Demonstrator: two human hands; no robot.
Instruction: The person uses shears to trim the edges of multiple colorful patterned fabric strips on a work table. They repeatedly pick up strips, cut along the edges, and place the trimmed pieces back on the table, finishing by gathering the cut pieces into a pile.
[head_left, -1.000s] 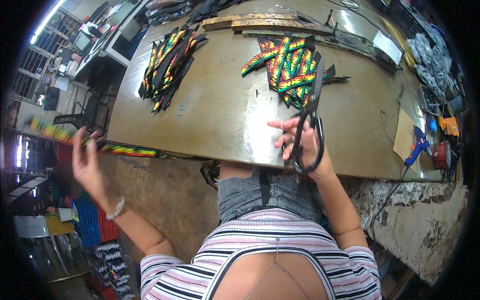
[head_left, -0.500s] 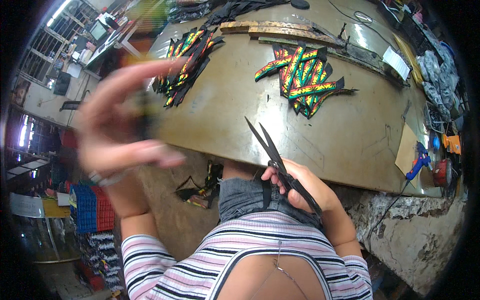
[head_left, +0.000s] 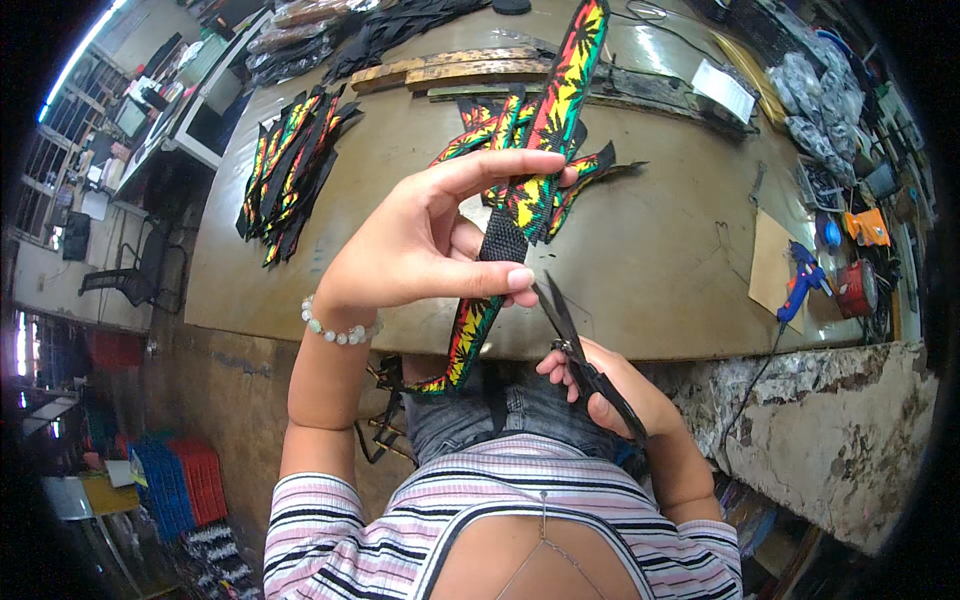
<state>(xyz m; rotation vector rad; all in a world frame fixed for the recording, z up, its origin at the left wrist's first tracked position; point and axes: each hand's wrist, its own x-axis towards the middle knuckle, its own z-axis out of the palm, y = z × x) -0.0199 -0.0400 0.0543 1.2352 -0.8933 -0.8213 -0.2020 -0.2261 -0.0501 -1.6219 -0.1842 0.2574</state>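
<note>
My left hand [head_left: 400, 235], a beaded bracelet at its wrist, pinches a long webbing strap [head_left: 568, 95] patterned in red, yellow and green with black leaves. One end of the strap reaches up over the table; between thumb and fingers a plain black section shows, and the rest hangs down toward my lap. In my right hand [head_left: 630, 385] is a pair of black scissors [head_left: 562, 318], gripped by the handles, its narrow blades pointing up just right of my left fingertips. Behind the held strap lies a pile of similar straps [head_left: 595, 172], partly hidden.
Another pile of patterned straps [head_left: 292, 165] lies on the table [head_left: 380, 290] at left. Wooden bars [head_left: 470, 72] stretch along the back. A blue glue gun [head_left: 800, 282] rests on cardboard at right, near plastic bags [head_left: 815, 100]. Crates [head_left: 195, 485] stand at lower left.
My left hand, blurred and apart before, has come to the middle and now holds the strap in front of me. My right hand keeps the scissors in nearly the same place.
</note>
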